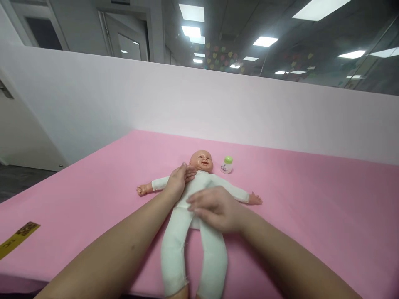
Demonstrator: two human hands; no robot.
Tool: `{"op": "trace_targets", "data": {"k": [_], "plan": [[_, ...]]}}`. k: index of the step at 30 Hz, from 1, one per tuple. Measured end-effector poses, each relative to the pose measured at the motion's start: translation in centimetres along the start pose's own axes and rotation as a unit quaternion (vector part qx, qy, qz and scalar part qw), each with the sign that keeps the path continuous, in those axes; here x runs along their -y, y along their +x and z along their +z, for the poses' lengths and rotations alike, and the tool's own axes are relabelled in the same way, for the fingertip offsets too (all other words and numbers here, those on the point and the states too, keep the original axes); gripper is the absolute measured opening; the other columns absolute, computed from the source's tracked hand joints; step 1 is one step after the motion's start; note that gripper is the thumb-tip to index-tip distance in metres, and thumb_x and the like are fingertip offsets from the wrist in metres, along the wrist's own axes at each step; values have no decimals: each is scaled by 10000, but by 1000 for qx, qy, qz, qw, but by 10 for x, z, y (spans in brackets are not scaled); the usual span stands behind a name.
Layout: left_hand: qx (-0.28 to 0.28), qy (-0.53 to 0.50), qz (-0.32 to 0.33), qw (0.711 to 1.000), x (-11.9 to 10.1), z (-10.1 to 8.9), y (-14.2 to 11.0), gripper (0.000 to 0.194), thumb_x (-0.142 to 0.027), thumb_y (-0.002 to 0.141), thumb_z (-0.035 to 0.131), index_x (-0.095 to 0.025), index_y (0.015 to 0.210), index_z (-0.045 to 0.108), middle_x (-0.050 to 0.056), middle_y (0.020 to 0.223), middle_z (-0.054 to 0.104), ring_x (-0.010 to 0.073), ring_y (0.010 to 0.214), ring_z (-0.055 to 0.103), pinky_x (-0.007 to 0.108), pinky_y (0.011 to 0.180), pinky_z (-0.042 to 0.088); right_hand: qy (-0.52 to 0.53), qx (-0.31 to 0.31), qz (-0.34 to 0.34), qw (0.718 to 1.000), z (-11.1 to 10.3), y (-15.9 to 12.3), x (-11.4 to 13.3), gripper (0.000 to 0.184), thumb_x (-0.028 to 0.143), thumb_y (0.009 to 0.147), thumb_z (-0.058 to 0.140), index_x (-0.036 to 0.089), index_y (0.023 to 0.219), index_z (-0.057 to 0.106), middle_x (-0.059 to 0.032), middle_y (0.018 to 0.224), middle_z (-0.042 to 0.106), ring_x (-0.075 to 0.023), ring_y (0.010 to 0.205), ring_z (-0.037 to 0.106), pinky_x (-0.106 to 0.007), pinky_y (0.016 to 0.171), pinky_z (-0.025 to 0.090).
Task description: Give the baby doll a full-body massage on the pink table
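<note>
**Doll flat on the pink surface, both hands on its trunk**

One doll (pixel 199 195) lies face up on the pink tabletop (pixel 311 199), near the middle and toward the far edge, head pointing at the white partition (pixel 218 108), arms spread, legs running back to the near edge.

My left hand (pixel 179 181) rests on its chest and shoulder, fingers together and laid flat, pressing rather than gripping. My right hand (pixel 215 209) lies across its belly, fingers close together and extended, palm down; nothing is clamped in either hand.

Handling, as I judge it: cloth body and legs look soft and limp, likely light, and would sag if lifted by one limb. Head, hands and feet look like hard plastic. Best hold seems to be the trunk, one hand beneath the head.

Count: one doll; one small bottle (pixel 227 164) with a green cap, upright just beside the doll's head, not touching it; one yellow strip (pixel 18 238) near the left edge, well apart.
</note>
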State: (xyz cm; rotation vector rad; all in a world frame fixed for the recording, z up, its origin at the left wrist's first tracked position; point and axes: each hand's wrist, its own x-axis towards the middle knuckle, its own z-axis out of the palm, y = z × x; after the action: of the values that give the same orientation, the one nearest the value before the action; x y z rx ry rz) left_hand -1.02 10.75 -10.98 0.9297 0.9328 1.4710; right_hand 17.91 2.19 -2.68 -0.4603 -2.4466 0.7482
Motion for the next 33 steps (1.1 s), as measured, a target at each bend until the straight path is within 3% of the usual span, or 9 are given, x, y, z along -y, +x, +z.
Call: {"op": "trace_targets", "data": {"k": [3, 6, 9, 12, 16, 19, 26, 30, 33], "plan": [[-3, 8, 6, 1000, 3, 0, 3, 451, -575, 983, 604, -148, 970, 751, 177, 1084, 766, 293, 1084, 707, 434, 1022, 524, 44, -28, -31, 998, 15, -28, -6, 242, 322, 1009, 564, 249, 1033, 793, -70, 1103, 803, -216, 1084, 754, -357, 969, 596], [-10, -14, 4, 1000, 2, 2, 1, 371, -521, 962, 661, -164, 919, 754, 142, 1026, 766, 280, 1083, 697, 428, 1040, 507, 6, -56, -51, 997, 21, -38, -19, 287, 307, 992, 576, 242, 1198, 766, -94, 1193, 783, -233, 1159, 729, -419, 1073, 551], [-14, -1, 10, 1000, 2, 2, -1, 322, -475, 970, 648, -181, 886, 749, 114, 1006, 761, 265, 1083, 687, 408, 1046, 507, -92, -33, 24, 995, 17, -33, -40, 469, 387, 1024, 551, 244, 1465, 615, -106, 1482, 625, -275, 1413, 563, -531, 1237, 381], [-4, 27, 26, 999, 4, 1, -3, 280, -431, 975, 630, -195, 882, 750, 100, 1030, 755, 259, 1081, 681, 396, 1057, 499, -172, 2, 123, 977, 10, -27, -66, 599, 485, 1053, 510, 243, 1598, 451, -95, 1645, 430, -299, 1564, 345, -588, 1302, 207], [18, 71, 50, 996, 7, 2, -5, 262, -445, 958, 663, -208, 908, 764, 89, 1050, 745, 261, 1117, 656, 371, 1049, 486, -212, -6, 220, 952, 2, -26, -94, 680, 550, 1069, 454, 201, 1644, 355, -123, 1711, 290, -308, 1603, 240, -565, 1296, 201], [36, 148, 80, 985, 4, 2, -3, 281, -472, 936, 686, -202, 923, 767, 77, 1002, 743, 261, 1063, 660, 369, 1002, 493, -220, -21, 274, 936, -3, -30, -101, 671, 556, 1084, 391, 197, 1649, 342, -139, 1683, 359, -314, 1575, 308, -545, 1266, 241], [132, 363, 168, 907, -26, -19, -23, 218, -372, 950, 653, -200, 1036, 754, 55, 995, 760, 238, 945, 693, 363, 879, 527, -200, -41, 323, 924, -11, -33, -97, 668, 608, 1069, 368, 241, 1627, 390, -114, 1575, 532, -349, 1447, 488, -485, 1174, 350], [272, 384, 261, 843, -42, -29, -59, 198, -235, 940, 632, -216, 1087, 763, 80, 1090, 771, 253, 1022, 719, 372, 898, 560, -202, -47, 318, 925, -9, -33, -103, 674, 624, 1059, 378, 238, 1610, 414, -117, 1555, 551, -350, 1397, 535, -475, 1128, 396], [392, 347, 327, 787, -50, -21, -81, 340, -181, 925, 611, -232, 1243, 720, 94, 1157, 766, 260, 1088, 722, 383, 944, 570, -206, -53, 312, 926, -6, -34, -108, 659, 613, 1062, 376, 242, 1605, 422, -116, 1561, 543, -341, 1389, 543, -470, 1119, 404]]}}
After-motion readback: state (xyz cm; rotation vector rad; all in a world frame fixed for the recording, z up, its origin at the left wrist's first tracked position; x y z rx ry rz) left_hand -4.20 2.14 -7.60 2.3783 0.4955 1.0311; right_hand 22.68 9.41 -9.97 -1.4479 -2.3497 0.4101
